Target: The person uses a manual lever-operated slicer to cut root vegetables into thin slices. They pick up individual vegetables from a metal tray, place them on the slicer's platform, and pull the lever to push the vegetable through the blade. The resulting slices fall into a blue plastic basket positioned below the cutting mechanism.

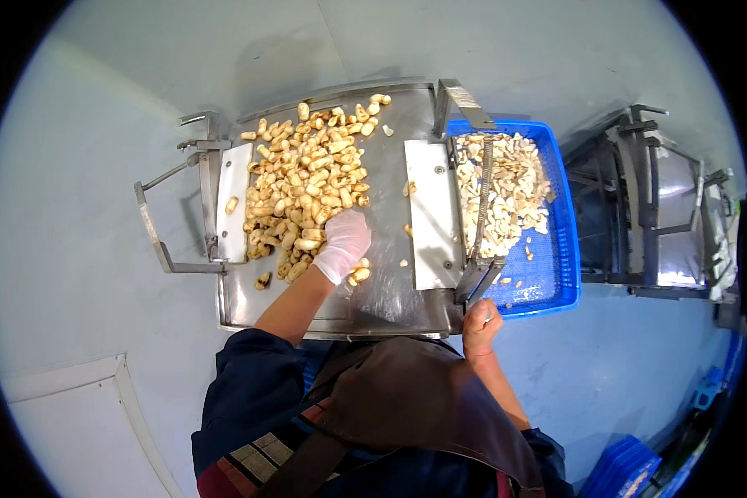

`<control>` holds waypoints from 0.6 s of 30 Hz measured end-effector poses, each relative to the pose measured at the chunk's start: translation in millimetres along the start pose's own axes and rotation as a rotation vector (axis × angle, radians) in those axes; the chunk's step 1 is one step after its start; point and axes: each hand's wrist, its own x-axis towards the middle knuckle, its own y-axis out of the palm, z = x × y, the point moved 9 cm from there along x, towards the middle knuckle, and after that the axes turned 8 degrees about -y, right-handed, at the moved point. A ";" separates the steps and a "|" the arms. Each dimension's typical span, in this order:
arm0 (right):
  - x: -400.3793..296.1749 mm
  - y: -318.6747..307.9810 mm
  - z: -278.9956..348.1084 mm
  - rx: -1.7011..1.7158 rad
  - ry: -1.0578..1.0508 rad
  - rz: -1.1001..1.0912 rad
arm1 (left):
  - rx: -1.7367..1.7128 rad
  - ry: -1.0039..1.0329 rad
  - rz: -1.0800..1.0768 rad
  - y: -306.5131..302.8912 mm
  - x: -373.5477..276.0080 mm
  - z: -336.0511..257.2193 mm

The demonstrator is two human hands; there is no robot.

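My left hand, in a thin translucent glove, reaches into the right edge of a pile of whole mushrooms on a stainless steel table. Its fingers are hidden, so its hold cannot be made out. Bare, my right hand is closed around the handle of a metal slicing blade frame, at the near right corner of the table. The frame has a spring along it and stands beside a white cutting board. Sliced mushrooms lie in a blue plastic basket beyond the board.
At the table's left side are another white board, with one mushroom on it, and a bent metal frame. More metal frames stand at the far right. Blue plastic crates are at the lower right.
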 end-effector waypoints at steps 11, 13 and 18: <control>-0.2 -1.1 -0.2 0.027 0.052 0.036 | -1.231 0.032 -0.024 24.9 41.0 -138.5; -4.4 -1.8 -11.2 0.000 0.054 0.028 | -1.318 -0.031 -0.054 25.2 30.2 -135.6; -6.6 -1.0 -12.5 0.023 -0.020 -0.007 | -1.271 -0.092 -0.098 16.5 3.0 -134.0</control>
